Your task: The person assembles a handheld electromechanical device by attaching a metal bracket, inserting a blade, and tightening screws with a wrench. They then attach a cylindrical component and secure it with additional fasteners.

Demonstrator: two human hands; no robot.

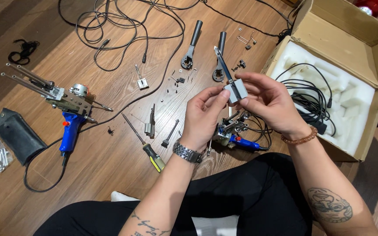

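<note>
Metal block part [233, 89] pinched between both hands [241, 109].

Counted: two blue-handled tufting guns [68, 114] [236, 133], two black handles [192, 45] [219, 57], one screwdriver [145, 144], one cardboard box [337, 39], one black pouch [16, 135].

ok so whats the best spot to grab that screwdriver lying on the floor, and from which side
Probably the yellow-and-black handle of the screwdriver, taken from above. It lies flat on the wooden floor, handle end nearest the person, thin shaft pointing away up-left. The handle is its thickest part, and the left hand is nearest.
</note>
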